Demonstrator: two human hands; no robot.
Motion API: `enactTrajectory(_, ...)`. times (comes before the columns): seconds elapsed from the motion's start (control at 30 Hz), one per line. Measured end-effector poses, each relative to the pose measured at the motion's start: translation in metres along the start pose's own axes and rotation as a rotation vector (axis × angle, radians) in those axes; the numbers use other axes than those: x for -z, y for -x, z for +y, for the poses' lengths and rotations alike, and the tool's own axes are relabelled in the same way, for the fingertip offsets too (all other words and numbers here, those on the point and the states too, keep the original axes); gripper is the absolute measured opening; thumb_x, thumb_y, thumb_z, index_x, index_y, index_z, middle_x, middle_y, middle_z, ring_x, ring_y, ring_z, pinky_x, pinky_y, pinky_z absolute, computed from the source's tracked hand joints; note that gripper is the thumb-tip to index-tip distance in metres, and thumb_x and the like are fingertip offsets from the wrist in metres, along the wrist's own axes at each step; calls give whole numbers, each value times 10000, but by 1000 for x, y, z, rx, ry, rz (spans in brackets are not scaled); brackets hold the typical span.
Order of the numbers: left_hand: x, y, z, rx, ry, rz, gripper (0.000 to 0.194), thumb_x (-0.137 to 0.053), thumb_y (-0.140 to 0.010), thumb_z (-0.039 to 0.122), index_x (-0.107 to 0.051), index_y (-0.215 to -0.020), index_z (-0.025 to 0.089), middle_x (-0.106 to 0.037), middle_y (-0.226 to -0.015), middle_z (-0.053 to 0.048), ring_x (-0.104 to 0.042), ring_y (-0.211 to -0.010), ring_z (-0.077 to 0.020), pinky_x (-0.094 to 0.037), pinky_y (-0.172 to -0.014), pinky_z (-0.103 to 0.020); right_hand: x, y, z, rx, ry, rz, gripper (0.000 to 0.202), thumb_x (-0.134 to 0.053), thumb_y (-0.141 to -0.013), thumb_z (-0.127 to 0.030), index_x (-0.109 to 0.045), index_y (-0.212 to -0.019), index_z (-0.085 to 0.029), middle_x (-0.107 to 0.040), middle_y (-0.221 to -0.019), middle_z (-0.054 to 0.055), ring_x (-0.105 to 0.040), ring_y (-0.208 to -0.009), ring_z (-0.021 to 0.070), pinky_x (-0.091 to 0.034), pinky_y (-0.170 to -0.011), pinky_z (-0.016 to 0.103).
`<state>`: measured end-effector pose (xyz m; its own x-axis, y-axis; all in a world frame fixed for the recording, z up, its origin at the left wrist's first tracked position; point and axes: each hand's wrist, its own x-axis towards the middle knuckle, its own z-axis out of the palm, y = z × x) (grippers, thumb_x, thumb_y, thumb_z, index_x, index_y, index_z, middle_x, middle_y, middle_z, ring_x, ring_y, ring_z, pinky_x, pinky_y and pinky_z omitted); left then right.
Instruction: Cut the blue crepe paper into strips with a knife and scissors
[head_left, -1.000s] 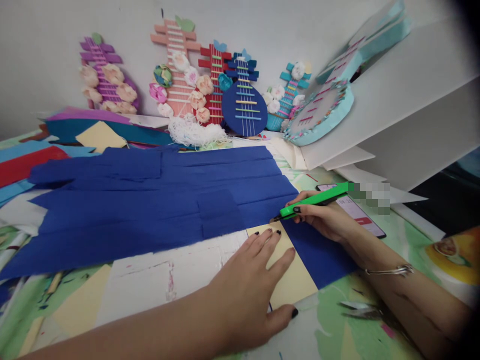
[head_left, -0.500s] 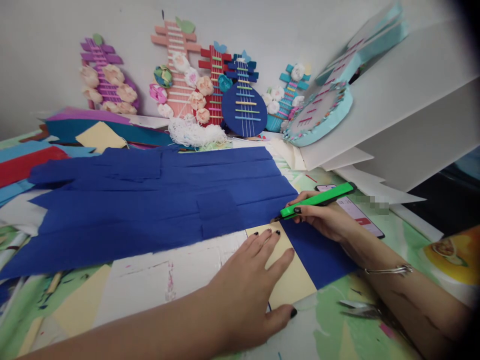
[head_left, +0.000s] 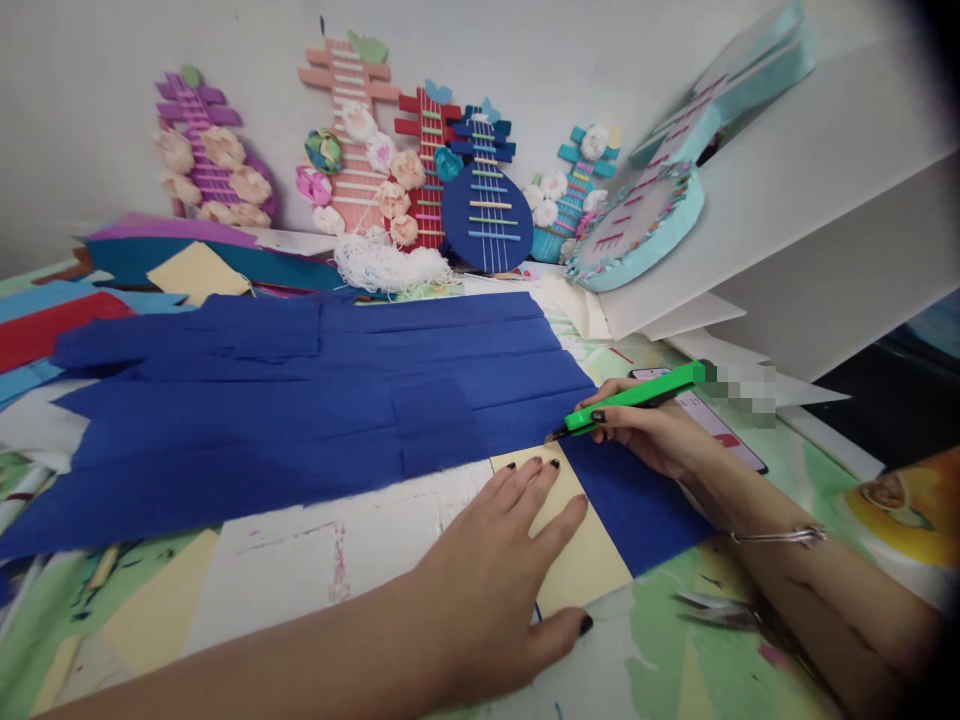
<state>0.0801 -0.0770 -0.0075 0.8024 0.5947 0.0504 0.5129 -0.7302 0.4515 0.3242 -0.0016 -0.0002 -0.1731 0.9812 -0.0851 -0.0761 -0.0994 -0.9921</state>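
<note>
My left hand (head_left: 495, 570) lies flat with spread fingers on a pale yellow card (head_left: 592, 540), pressing it down over the blue paper (head_left: 645, 510) and a white sheet. In my right hand (head_left: 645, 430) is a green utility knife (head_left: 637, 395), its dark tip pointing down and left at the card's upper right corner. The tip touches or hovers just above the blue paper; I cannot tell which. A wide spread of blue paper pieces (head_left: 247, 420) covers the table's middle. Under my left forearm, the white board (head_left: 285, 560) carries faint pinkish marks.
Scissors (head_left: 720, 610) rest below my right forearm, and a phone (head_left: 727, 440) lies behind that wrist. Several decorated paper lutes, including a blue one (head_left: 487, 215), lean along the wall. White string (head_left: 390, 265) is heaped before them. A yellow-and-white tub (head_left: 900, 530) stands at right.
The knife in my right hand has shifted very slightly to the right. My left hand stays in place on the card.
</note>
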Motion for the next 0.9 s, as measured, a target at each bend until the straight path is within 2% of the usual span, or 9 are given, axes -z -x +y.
enactTrajectory(0.33, 0, -1, 0, -1, -4, -9, 715, -444, -896, 551, -268, -1494, 202, -154, -1565, -163, -106, -1443, -347, -178, -1154, -542, 1, -1, 1, 6, 23, -5, 176, -815, -653, -222, -682, -761, -182, -728, -806, 43, -635, -608, 133, -507, -563, 269)
enactTrajectory(0.7, 0, -1, -1, -1, -3, -10, 706, -423, -905, 551, -261, -1497, 202, -156, -1563, -170, -95, -1446, -335, -171, -1157, -531, 5, 0, -3, 9, 19, 4, 171, -826, -640, -232, -685, -723, -183, -710, -760, 28, -622, -589, 121, -494, -550, 251)
enactTrajectory(0.9, 0, -1, -1, -3, -16, -8, 709, -424, -905, 547, -256, -1499, 199, -156, -1563, -174, -90, -1446, -333, -168, -1157, -531, 6, 0, -2, 7, 11, -1, 183, -834, -628, -235, -690, -728, -181, -717, -798, 34, -628, -614, 120, -503, -556, 233)
